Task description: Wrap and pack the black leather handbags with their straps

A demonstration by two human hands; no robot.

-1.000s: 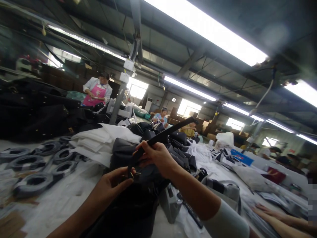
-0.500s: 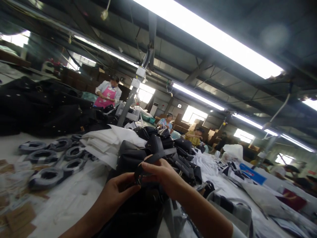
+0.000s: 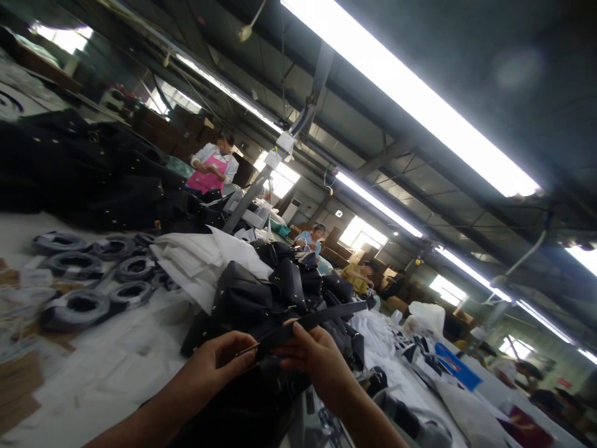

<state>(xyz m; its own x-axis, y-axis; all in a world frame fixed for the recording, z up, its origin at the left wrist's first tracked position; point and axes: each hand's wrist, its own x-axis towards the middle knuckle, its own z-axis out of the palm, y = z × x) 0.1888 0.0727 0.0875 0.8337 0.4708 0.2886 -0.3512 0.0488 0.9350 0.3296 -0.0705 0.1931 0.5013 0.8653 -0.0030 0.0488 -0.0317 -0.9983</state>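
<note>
A black strap (image 3: 333, 313) stretches between my hands, its free end pointing up to the right. My left hand (image 3: 219, 364) pinches the strap's near end, where a thin gold-coloured metal edge shows at the fingertips. My right hand (image 3: 321, 358) grips the strap farther along, thumb on top and fingers beneath. Under both hands lies a dark black bag (image 3: 228, 404), mostly in shadow and partly hidden by my forearms. Just beyond, a black handbag (image 3: 242, 292) with small metal studs rests on the heap.
Coiled black straps (image 3: 77, 308) lie at left beside brown cardboard tags (image 3: 21, 389). White sheets (image 3: 200, 252) are stacked behind them. Black bags (image 3: 93, 171) pile up at far left. A person in a pink apron (image 3: 208, 180) stands across the table; other people work farther back.
The strap was bent in a loop between my hands; now it is drawn out straighter, its free end reaching farther right. My view has tilted, and both hands sit slightly lower.
</note>
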